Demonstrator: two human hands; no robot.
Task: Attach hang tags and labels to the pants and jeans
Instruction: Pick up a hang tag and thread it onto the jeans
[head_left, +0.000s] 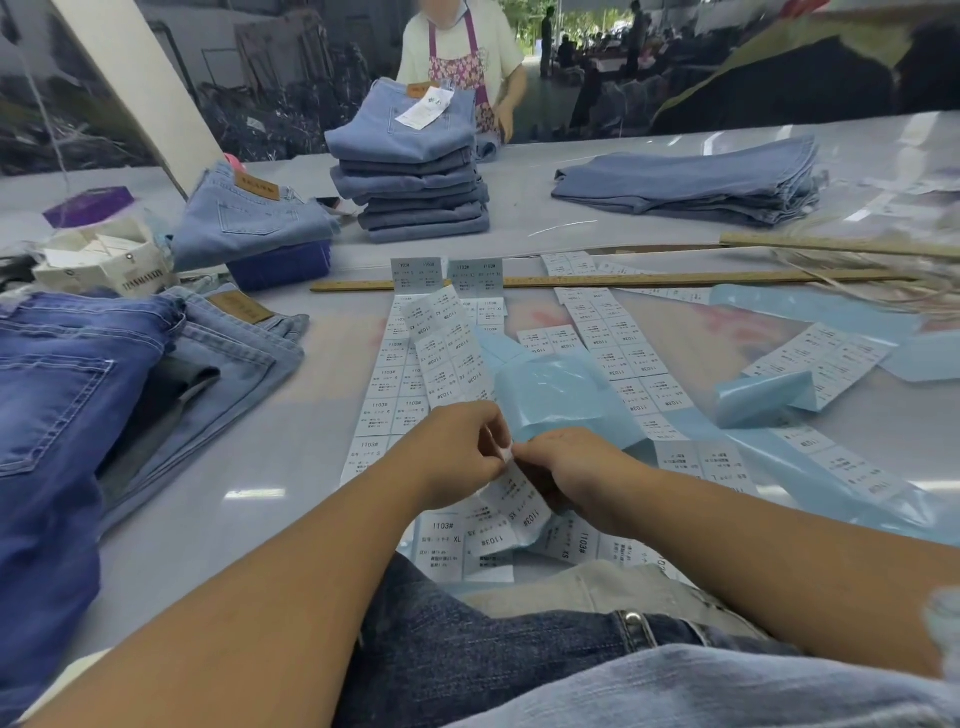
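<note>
My left hand (457, 447) and right hand (566, 467) meeting, each grip pinching one white label (506, 453), printed label strips (395, 395) across the tabletop (218, 519), stacked jeans (415, 182) beyond

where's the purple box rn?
Head view, far left on the table: the purple box sits just behind the white tag carton and left of the folded light jeans.
</note>
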